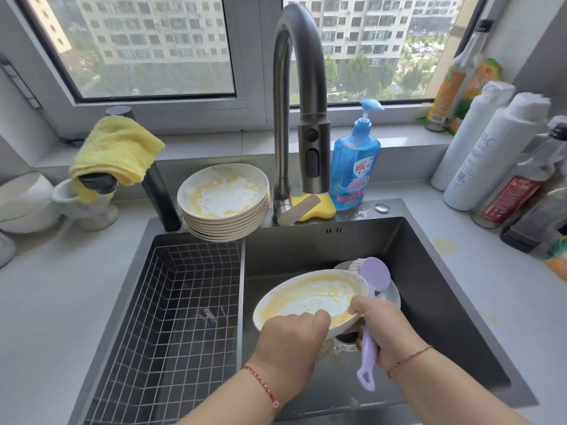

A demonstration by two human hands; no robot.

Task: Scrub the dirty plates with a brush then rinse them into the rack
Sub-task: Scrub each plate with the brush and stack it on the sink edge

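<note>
A dirty plate (310,297), smeared with yellow residue, is being held tilted over the right basin of the sink (435,271), low and near the drain. It is being gripped at its near rim by the left hand (291,338), whose fingers are being curled over the edge with the knuckles up and the wrist reaching in from the near side. The plate is being judged stiff, breakable and fairly light, and likely slippery where it is wet or greasy, so a firm pinch at the rim is being favoured over a hold on the smeared face. A purple brush (372,317) is being clasped by its handle in the right hand (386,329), closed around it, with the head being pointed far and up past the plate's right rim and the bristles not yet being pressed on the residue, as far as can be told. Another plate (394,294) is lying behind and partly under the first, mostly hidden. A stack of dirty plates (224,204) is waiting on the far ledge left of the tap (302,96), from which no water is being seen running. The wire rack (178,317) is sitting in the left basin, with no plates being held in it.
</note>
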